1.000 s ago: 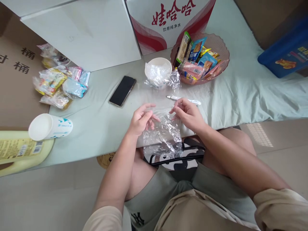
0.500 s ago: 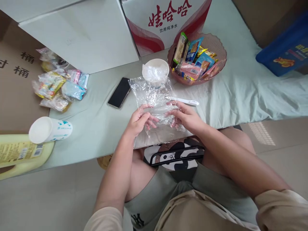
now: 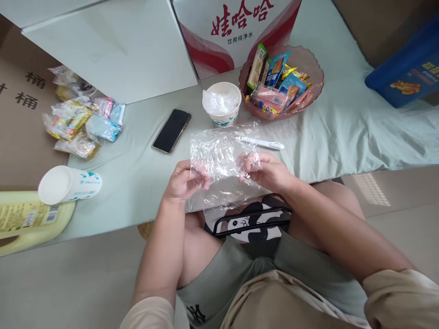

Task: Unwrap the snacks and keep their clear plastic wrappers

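A thin clear plastic bag (image 3: pixel 221 153) is stretched between my hands, above the near edge of the cloth-covered surface. My left hand (image 3: pixel 187 180) pinches its left side, fingers curled. On the other side, my right hand (image 3: pixel 265 170) grips the bag with thumb and fingers closed, partly seen through the film. Just beyond the bag stands a paper cup (image 3: pixel 224 119) with crumpled clear plastic (image 3: pixel 221 101) in its mouth. A white-handled tool (image 3: pixel 269 144) lies near my right hand, its far end under the film. A black phone (image 3: pixel 172 131) lies to the left.
A pink bowl (image 3: pixel 317 89) of packaged snacks stands behind on the right, before a red and white carton (image 3: pixel 236 50). Several snack packs (image 3: pixel 78 121) are heaped at the left. Nearer lies a paper cup (image 3: pixel 82 183) beside a yellow jug (image 3: pixel 51 228). A blue container (image 3: pixel 401 68) is far right.
My left hand has moved left and slightly down. Both hands have closed on the bag, which is now spread flatter and no longer overlaps the upright cup.
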`<state>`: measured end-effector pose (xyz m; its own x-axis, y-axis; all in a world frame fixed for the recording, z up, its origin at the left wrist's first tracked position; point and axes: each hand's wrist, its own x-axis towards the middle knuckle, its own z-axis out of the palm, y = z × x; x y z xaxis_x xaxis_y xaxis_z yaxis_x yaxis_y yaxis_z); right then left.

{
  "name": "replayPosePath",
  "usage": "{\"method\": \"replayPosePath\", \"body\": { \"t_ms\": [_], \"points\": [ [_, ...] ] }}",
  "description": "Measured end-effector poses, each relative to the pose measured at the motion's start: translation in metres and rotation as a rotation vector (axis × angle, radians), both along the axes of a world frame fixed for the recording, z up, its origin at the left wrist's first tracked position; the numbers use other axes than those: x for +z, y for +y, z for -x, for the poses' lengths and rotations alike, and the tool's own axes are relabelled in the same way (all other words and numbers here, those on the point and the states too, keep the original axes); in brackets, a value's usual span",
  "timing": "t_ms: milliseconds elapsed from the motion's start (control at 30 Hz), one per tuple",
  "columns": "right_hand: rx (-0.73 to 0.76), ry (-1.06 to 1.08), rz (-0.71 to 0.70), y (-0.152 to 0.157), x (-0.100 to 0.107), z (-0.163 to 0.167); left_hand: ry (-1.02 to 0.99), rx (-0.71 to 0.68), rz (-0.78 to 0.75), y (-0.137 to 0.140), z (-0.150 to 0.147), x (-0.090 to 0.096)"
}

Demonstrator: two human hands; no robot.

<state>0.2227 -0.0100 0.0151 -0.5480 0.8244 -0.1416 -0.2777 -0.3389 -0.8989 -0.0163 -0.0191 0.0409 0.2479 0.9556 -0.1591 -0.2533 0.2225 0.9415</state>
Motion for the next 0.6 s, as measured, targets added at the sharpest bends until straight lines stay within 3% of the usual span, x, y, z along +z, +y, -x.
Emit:
{"method": "replayPosePath", "body": {
  "t_ms": [100, 300, 467, 600],
  "points": [
    [-0.061, -0.054, -0.062, 0.004, 0.001, -0.003, 0.068, -0.038, -0.01, 0.006, 0.002, -0.003],
    [-0.239, -0.309, -0.574, 0.008, -0.013, -0.003, 0.379, -0.11, -0.07, 0.012, 0.008, -0.021],
    [-0.399, -0.394, -0.744, 0.005, -0.017, -0.003, 0.33, -0.055, 0.027, 0.017, 0.007, -0.029],
    [-0.299, -0.568, -0.929, 0.007, -0.018, -0.011, 0.267, 0.056, 0.075, 0.021, 0.003, -0.024]
  ]
}}
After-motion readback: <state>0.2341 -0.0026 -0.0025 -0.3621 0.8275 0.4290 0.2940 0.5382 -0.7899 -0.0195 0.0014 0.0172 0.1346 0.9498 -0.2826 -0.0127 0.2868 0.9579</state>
